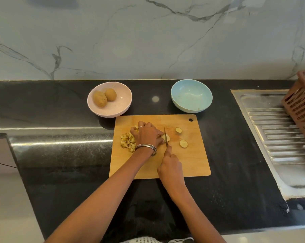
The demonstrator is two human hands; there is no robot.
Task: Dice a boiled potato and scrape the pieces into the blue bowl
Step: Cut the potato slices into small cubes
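So the blue bowl [191, 95] sits on the black counter [227, 155] just past the far right corner of the wooden cutting board [188, 163], with nothing in it but maybe a speck or two. The pink bowl [109, 99], off the far left corner, holds two whole potatoes [104, 97]. On the board, the left hand [149, 134] curls over the potato piece [166, 137], fingers holding it down. The right hand [170, 168] has its grip wrapped round the knife [165, 137] handle, blade on the potato. Diced pieces [127, 142] are heaped near the board's left edge, and two end slices [181, 137] lie to the right. A steel drainboard [279, 134] with a brown basket [301, 100] sits well apart on the right.
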